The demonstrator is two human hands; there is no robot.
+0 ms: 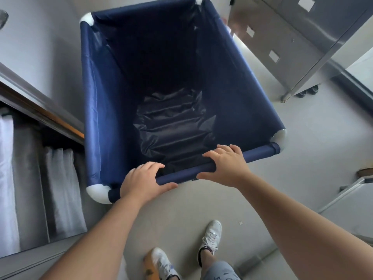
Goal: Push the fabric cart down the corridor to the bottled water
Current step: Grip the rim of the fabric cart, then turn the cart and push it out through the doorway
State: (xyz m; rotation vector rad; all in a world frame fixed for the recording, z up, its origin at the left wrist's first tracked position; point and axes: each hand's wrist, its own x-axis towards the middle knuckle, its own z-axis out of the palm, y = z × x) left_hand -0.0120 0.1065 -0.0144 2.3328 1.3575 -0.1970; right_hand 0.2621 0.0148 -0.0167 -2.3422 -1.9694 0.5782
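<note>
Head view shows both hands' fingers curled around the fabric cart (101, 98) near rail (187, 174), left hand (144, 181) and right hand (227, 164) gripping, bottled water not in sight, so the push remains.

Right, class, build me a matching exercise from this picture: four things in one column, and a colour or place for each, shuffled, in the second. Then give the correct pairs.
Things
1. cart
2. corner pieces
3. metal cabinet
4. shoes

Descriptions
A. shiny steel, standing to the right of the cart
B. white, on the floor behind the near rail
C. dark blue fabric, nothing visible inside
D. white plastic, joining the rails at the top

Pairs: 1-C, 2-D, 3-A, 4-B

The left hand and right hand both grip the near rail.
</note>
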